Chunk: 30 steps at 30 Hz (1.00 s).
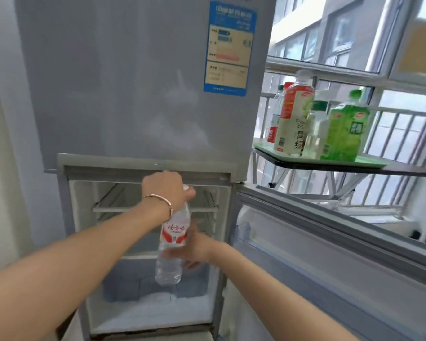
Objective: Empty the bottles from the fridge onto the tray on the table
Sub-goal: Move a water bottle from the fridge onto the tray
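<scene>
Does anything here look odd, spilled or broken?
Nothing stands out. The left hand holds a water bottle by its top, the right hand at its side. The bottles on the green tray stand upright; no spill shows.

A home kitchen corner by a window.
A tall grey two-door fridge (145, 82) stands beside a barred window (391, 134) facing apartment blocks.

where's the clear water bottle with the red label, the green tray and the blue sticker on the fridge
clear plastic water bottle with red label (174, 233): head view, on its red label
flat green tray (369, 162): head view, on its bare front edge
blue rectangular sticker (229, 48): head view, on its middle
</scene>
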### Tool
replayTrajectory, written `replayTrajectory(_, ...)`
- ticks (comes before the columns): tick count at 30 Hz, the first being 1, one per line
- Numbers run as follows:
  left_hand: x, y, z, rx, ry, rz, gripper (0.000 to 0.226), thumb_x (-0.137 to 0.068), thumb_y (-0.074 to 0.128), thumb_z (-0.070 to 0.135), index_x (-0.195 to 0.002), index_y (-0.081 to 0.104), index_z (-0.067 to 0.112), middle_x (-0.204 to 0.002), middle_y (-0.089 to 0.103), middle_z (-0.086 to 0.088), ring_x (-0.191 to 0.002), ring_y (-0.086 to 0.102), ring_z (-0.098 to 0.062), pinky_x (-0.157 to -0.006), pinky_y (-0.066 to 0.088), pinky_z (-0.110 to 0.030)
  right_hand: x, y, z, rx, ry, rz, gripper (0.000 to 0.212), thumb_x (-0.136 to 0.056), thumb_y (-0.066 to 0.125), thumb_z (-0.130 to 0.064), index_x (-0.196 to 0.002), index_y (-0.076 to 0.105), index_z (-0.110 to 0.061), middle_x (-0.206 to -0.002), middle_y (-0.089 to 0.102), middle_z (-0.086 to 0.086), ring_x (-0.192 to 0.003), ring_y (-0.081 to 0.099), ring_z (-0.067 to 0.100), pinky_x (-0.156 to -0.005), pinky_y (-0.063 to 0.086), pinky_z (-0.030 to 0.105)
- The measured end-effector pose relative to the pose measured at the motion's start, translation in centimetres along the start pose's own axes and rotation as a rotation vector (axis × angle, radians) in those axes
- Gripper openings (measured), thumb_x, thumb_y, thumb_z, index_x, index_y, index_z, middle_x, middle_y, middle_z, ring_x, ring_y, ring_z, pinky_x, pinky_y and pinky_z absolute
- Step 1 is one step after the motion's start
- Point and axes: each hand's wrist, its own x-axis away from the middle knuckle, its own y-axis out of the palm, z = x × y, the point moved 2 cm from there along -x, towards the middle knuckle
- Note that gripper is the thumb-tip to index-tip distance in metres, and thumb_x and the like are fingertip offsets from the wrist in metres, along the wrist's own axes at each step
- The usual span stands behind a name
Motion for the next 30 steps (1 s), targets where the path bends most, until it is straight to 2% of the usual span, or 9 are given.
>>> replayTrajectory(3,0.1,-5.1,3.2,0.036,0.034,0.092,0.044,-0.079,0.046,0.055,-0.068,0.057,0.014,-0.064,0.053,-0.003,-0.067,0.054,-0.027,-0.058,0.036,-0.026,3.2,-2.3,-0.5,-0.021,-0.099,0.142,0.046,-0.077,0.077,-0.031,-0.111,0.049,-0.020,-0.101,0.062,0.006,-0.081,0.062,0.019,-0.065,0.058,0.031)
replayTrajectory(6,0.0,-8.9,6.5,0.103,0.063,0.167,0.046,-0.077,0.046,0.055,-0.054,0.047,0.014,-0.054,0.046,-0.001,-0.054,0.049,-0.021,-0.054,0.034,-0.024,5.7,-5.3,-0.4,-0.127,-0.077,0.343,0.072,-0.069,0.083,-0.031,-0.124,0.037,-0.022,-0.114,0.060,-0.001,-0.103,0.064,0.020,-0.083,0.059,0.039)
replayTrajectory(12,-0.7,-16.6,12.5,0.242,0.107,0.329,0.047,-0.076,0.044,0.055,-0.055,0.046,0.014,-0.053,0.042,0.001,-0.046,0.036,-0.013,-0.051,0.031,-0.021,12.5,-10.4,-1.1,-0.084,-0.162,0.687,0.084,-0.058,0.086,-0.044,-0.123,0.038,-0.020,-0.115,0.060,-0.005,-0.102,0.062,0.016,-0.092,0.054,0.044)
replayTrajectory(16,-0.9,-21.8,17.2,0.377,0.128,0.431,0.058,-0.074,0.040,0.069,-0.057,0.049,0.014,-0.054,0.046,0.001,-0.049,0.042,-0.014,-0.050,0.031,-0.019,18.0,-14.1,-1.0,0.232,-0.150,1.005,0.079,-0.069,0.074,-0.048,-0.129,0.028,-0.023,-0.120,0.050,0.000,-0.100,0.058,0.024,-0.074,0.049,0.039)
replayTrajectory(20,-0.9,-25.0,22.2,0.573,0.224,0.461,0.057,-0.076,0.042,0.072,-0.057,0.045,0.018,-0.051,0.042,0.005,-0.046,0.039,-0.011,-0.045,0.028,-0.019,21.1,-19.4,0.1,0.260,-0.206,1.196,0.068,-0.071,0.071,-0.033,-0.124,0.031,-0.020,-0.113,0.050,-0.003,-0.089,0.052,0.019,-0.068,0.043,0.032)
replayTrajectory(22,-1.6,-25.1,24.8,0.756,0.311,0.405,0.061,-0.075,0.040,0.078,-0.066,0.049,0.019,-0.056,0.048,0.005,-0.050,0.045,-0.014,-0.047,0.036,-0.022,22.0,-22.3,1.0,0.234,-0.235,1.271,0.068,-0.069,0.073,-0.030,-0.120,0.031,-0.017,-0.111,0.053,0.000,-0.090,0.057,0.021,-0.068,0.045,0.032)
replayTrajectory(25,-1.7,-22.3,28.4,0.922,0.405,0.117,0.070,-0.076,0.040,0.079,-0.096,0.053,0.013,-0.072,0.060,0.001,-0.062,0.057,-0.015,-0.056,0.050,-0.029,23.0,-26.5,2.7,0.136,-0.144,1.330,0.066,-0.069,0.075,-0.030,-0.117,0.034,-0.010,-0.099,0.057,0.004,-0.090,0.062,0.027,-0.072,0.049,0.034)
replayTrajectory(28,-2.5,-18.3,32.7,0.914,0.470,-0.186,0.061,-0.086,0.036,0.069,-0.070,0.055,0.013,-0.058,0.050,-0.002,-0.054,0.053,-0.015,-0.051,0.046,-0.025,23.0,-31.0,5.0,0.095,-0.110,1.411,0.074,-0.064,0.073,-0.040,-0.123,0.041,-0.007,-0.101,0.063,0.007,-0.095,0.063,0.029,-0.079,0.054,0.038)
replayTrajectory(30,-3.7,-16.0,35.4,0.986,0.472,-0.255,0.057,-0.090,0.040,0.061,-0.065,0.053,0.011,-0.056,0.046,-0.002,-0.048,0.045,-0.014,-0.045,0.040,-0.022,22.4,-33.3,6.7,0.121,-0.109,1.460,0.077,-0.062,0.074,-0.048,-0.123,0.045,-0.009,-0.102,0.066,0.009,-0.096,0.062,0.030,-0.081,0.054,0.040)
